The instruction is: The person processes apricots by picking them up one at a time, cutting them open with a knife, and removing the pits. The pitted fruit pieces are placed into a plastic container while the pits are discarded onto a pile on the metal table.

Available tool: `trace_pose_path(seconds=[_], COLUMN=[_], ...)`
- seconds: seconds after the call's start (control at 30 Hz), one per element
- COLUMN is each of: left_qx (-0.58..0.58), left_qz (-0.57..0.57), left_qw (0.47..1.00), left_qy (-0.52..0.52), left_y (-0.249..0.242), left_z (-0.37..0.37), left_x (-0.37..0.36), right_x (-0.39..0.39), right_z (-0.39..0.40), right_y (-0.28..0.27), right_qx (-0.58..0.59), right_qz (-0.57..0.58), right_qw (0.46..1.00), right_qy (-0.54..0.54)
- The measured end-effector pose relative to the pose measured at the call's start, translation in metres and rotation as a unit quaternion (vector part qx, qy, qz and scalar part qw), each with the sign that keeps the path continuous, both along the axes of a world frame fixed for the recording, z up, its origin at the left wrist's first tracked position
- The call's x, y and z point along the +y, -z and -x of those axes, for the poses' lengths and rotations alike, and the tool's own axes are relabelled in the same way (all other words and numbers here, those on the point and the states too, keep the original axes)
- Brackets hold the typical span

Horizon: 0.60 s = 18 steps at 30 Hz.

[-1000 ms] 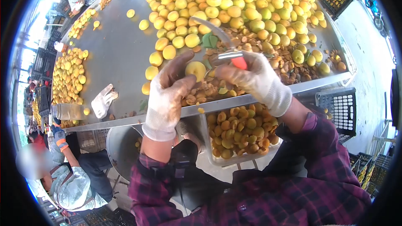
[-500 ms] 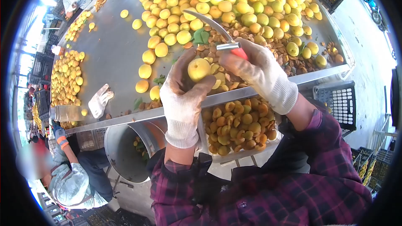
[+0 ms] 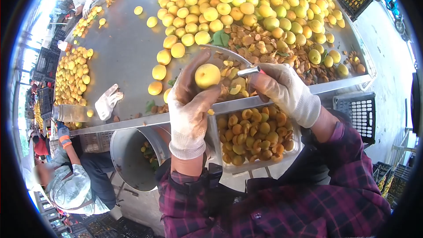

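Note:
My left hand (image 3: pixel 188 117), in a stained white glove, grips a whole yellow apricot (image 3: pixel 207 76) between thumb and fingers. My gloved right hand (image 3: pixel 288 90) is closed around the red handle of a curved knife (image 3: pixel 249 71). Its thin blade arcs leftward, with the tip above the apricot near my left fingertips. Behind both hands, brown scraps (image 3: pixel 253 39) and cut peelings lie on the metal table (image 3: pixel 123 53). A big heap of yellow apricots (image 3: pixel 246 0) rises beyond them. Below the table edge, a clear plastic tub (image 3: pixel 298 149) holds pitted apricot pieces (image 3: pixel 253 136).
An open metal drum (image 3: pixel 128 158) stands below the table's front edge. On the table lie a loose white glove (image 3: pixel 107 102), a clear jar (image 3: pixel 71 113) and another apricot pile (image 3: pixel 72 75). A dark crate (image 3: pixel 358 112) is at right. Two people (image 3: pixel 72 185) work at left.
The knife has tilted flatter and lower, its blade now passing just above the apricot. My right hand has shifted slightly right and down. The apricot remains in my left hand.

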<state>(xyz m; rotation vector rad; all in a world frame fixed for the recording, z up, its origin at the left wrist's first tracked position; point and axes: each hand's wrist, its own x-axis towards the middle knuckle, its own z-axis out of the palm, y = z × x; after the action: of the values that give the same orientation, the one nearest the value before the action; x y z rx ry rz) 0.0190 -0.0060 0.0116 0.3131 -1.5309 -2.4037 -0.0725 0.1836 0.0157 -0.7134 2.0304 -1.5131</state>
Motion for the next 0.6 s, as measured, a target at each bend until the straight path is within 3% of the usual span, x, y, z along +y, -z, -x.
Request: trace_pose_path(seconds=[0.2,0.4,0.47,0.6], left_qx=[0.016,0.017,0.027,0.007], left_qz=[0.060,0.061,0.043,0.061], left_qw=[0.992,0.989,0.989,0.987], left_qy=[0.109,0.133,0.140,0.149], left_y=[-0.001,-0.003,0.001,-0.001], left_z=[-0.008,-0.014,-0.015,-0.017], left_x=[-0.009,-0.011,-0.011,-0.010], right_x=[0.004,0.007,0.008,0.007], right_z=[0.002,-0.002,-0.006,-0.006], right_y=[0.002,-0.002,0.003,0.006], right_qx=[0.035,0.009,0.087,0.021], right_qz=[-0.028,-0.062,-0.037,-0.029], right_qw=[0.996,0.990,0.991,0.995], right_qy=[-0.075,-0.124,-0.097,-0.098])
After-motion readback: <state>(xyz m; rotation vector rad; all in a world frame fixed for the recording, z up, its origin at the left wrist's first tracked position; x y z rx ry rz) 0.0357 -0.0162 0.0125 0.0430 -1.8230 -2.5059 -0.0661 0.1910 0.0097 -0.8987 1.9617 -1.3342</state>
